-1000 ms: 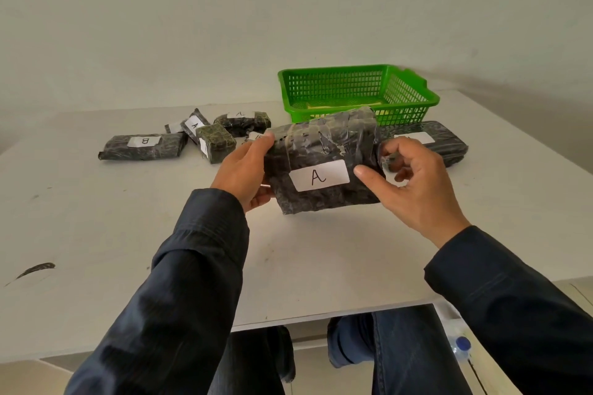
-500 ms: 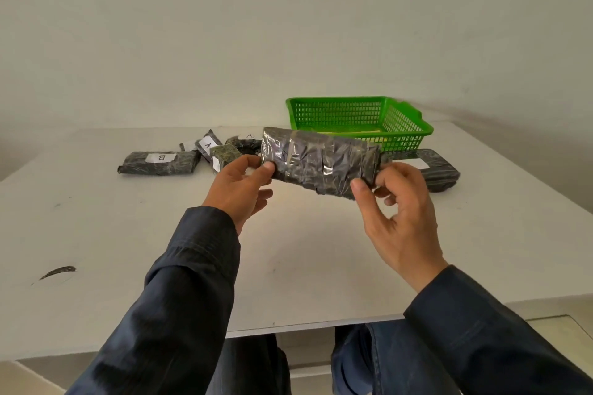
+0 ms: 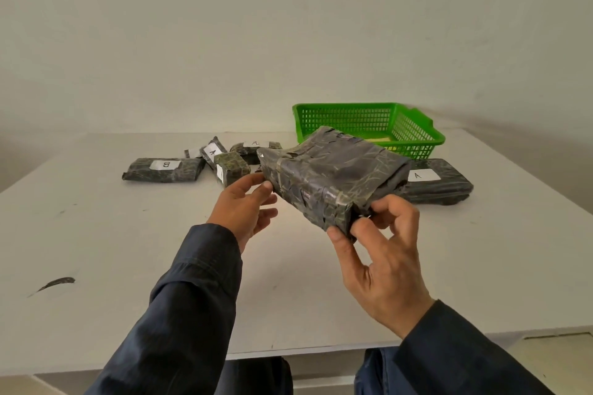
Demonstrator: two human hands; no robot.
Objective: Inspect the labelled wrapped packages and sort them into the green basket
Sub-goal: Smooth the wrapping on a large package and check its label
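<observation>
Held package (image 3: 330, 176) partly hides basket (image 3: 346, 119) (near wall).

At frame centre the raised package (image 3: 330, 176) overlaps the basket (image 3: 414, 128) behind it, while on the table (image 3: 128, 234) another package (image 3: 442, 184) lies at right and a package cluster (image 3: 221, 160) at left.
</observation>
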